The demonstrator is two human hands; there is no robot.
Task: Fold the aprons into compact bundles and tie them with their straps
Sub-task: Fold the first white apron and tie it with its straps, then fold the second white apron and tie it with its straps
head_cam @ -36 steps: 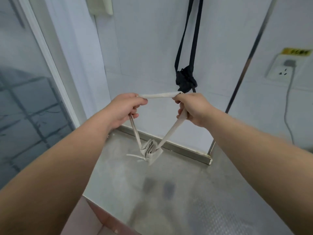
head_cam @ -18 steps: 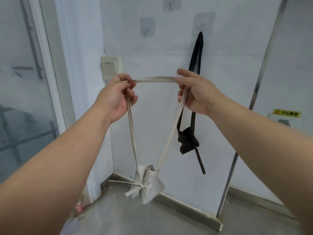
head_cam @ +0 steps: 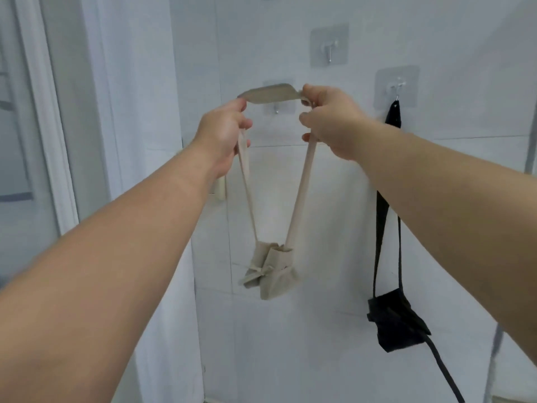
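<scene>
Beige cloth apron, folded into a small bundle (head_cam: 271,271) and tied round with its own thin strap in a bow, hangs below my hands against the white tiled wall (head_cam: 290,359). It dangles from its flat beige neck strap (head_cam: 270,95), which I hold up as a loop. My left hand (head_cam: 223,135) grips one side with fingers curled round the strap, and my right hand (head_cam: 331,120) pinches the other side, so the top of the loop lies stretched flat between them. I hold it taut and wide so that it can drop over a hook.

The stretched span sits right in front of a clear adhesive wall hook (head_cam: 277,110). I judge this is the one I am aiming for, though the strap covers most of it and I cannot tell whether the strap touches the peg.

To the right, well apart, a black cloth apron bundle (head_cam: 395,324) hangs by its black strap from a second clear hook (head_cam: 396,85), so that one looks done. A third hook (head_cam: 329,45) higher up carries nothing. Folding and tying the beige one looks finished, and only the hanging remains.
</scene>
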